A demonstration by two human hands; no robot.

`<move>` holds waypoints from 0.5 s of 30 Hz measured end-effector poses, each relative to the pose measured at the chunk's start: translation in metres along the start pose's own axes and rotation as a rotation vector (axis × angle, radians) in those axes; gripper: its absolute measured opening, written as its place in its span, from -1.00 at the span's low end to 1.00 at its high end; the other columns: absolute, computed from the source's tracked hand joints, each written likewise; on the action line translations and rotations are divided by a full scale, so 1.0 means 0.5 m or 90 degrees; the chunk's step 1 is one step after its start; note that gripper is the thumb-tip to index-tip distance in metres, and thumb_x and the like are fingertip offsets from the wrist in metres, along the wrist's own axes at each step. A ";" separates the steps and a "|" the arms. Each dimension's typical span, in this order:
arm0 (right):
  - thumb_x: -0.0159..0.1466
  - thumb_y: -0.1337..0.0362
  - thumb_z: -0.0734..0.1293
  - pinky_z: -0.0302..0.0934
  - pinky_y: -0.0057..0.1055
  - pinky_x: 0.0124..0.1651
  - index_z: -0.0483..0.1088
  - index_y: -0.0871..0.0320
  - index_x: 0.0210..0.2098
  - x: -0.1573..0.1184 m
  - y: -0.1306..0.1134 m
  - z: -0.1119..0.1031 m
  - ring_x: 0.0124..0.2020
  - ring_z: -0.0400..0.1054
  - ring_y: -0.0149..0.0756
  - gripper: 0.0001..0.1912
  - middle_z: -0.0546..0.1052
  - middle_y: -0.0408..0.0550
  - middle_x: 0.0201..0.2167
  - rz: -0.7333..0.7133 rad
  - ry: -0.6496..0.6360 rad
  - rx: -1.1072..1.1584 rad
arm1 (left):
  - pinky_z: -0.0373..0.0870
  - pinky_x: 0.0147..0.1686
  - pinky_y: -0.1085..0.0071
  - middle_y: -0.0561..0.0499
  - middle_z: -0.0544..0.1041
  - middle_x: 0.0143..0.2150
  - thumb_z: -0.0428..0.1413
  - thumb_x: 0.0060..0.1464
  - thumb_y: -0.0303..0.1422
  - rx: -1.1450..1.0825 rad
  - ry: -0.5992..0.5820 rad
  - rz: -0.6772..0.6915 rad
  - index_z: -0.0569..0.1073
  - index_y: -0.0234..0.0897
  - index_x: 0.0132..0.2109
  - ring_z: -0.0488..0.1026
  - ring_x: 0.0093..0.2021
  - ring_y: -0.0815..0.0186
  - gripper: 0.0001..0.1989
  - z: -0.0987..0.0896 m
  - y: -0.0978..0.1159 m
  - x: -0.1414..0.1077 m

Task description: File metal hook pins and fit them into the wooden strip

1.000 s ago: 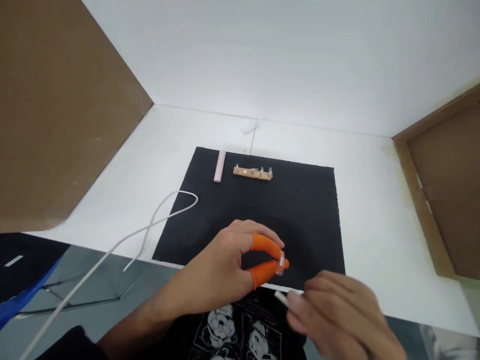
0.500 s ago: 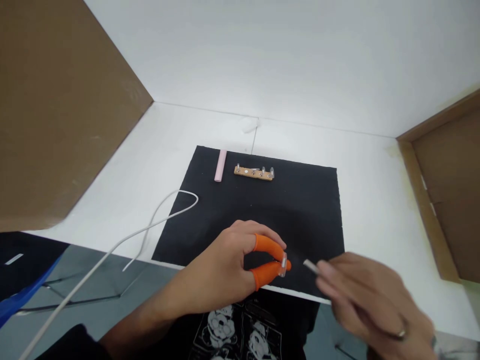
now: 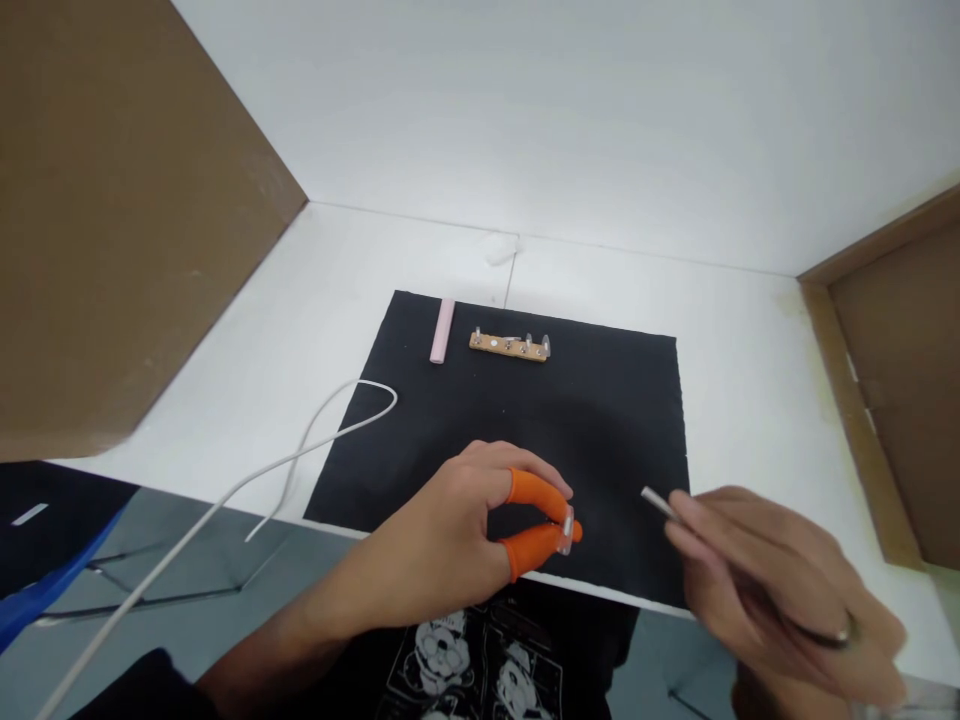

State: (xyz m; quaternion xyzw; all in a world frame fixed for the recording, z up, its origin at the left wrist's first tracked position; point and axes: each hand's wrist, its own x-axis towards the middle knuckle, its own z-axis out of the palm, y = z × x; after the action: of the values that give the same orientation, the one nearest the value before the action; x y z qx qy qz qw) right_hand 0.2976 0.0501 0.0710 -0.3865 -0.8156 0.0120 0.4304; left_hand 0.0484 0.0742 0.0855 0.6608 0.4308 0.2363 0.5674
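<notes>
Orange finger covers sit on the thumb and forefinger of my left hand (image 3: 465,530), which pinches a small clear false nail tip (image 3: 567,530) over the near edge of the black mat (image 3: 600,420). My right hand (image 3: 780,570), to the right of the mat's near corner, is closed around a thin pale stick-like tool (image 3: 660,502). Its tip points left and stands apart from the nail tip; the rest is hidden in the fingers. Farther back on the mat lies a narrow tan strip (image 3: 499,346) with small metal fixtures and clear tips standing up.
A pink flat-looking tube (image 3: 442,332) lies left of the strip. A white cable (image 3: 300,455) loops over the mat's left edge. Crumpled clear plastic (image 3: 501,249) is at the back. Brown panels (image 3: 135,220) stand at both sides of the white table (image 3: 742,400).
My right hand has moved right with the thin tool, widening the gap to the nail tip. My left hand keeps its pinch in the same place.
</notes>
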 end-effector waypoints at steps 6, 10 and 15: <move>0.43 0.45 0.37 0.41 -0.40 -0.40 0.56 0.13 -0.24 0.000 -0.031 -0.002 -0.50 0.44 -0.42 -0.84 0.59 -0.22 -0.49 -0.040 -0.126 0.032 | 0.38 0.24 0.34 0.09 0.71 0.03 0.31 0.25 -0.48 -0.003 0.016 0.012 0.67 -0.19 -0.16 0.60 0.04 0.33 -0.91 -0.001 -0.003 0.001; 0.26 0.60 0.46 0.44 -0.34 -0.34 0.56 0.13 0.10 -0.004 0.014 -0.016 -0.35 0.49 -0.33 -0.54 0.65 -0.10 -0.26 0.013 0.008 -0.006 | 0.40 0.21 0.37 0.10 0.71 0.03 0.31 0.25 -0.47 0.004 0.005 0.000 0.67 -0.18 -0.16 0.60 0.05 0.34 -0.91 0.000 0.000 -0.002; 0.44 0.42 0.36 0.39 -0.39 -0.48 0.56 0.07 -0.19 0.005 -0.037 -0.010 -0.57 0.40 -0.43 -0.84 0.53 -0.28 -0.57 -0.020 -0.121 0.030 | 0.38 0.23 0.38 0.11 0.71 0.02 0.31 0.25 -0.48 0.000 0.011 0.010 0.66 -0.19 -0.17 0.60 0.04 0.36 -0.92 -0.001 -0.002 -0.003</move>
State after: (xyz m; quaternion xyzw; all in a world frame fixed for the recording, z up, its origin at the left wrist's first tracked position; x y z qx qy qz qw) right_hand 0.2890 0.0371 0.0825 -0.3602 -0.8583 0.0612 0.3603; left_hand 0.0471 0.0732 0.0848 0.6618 0.4305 0.2464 0.5620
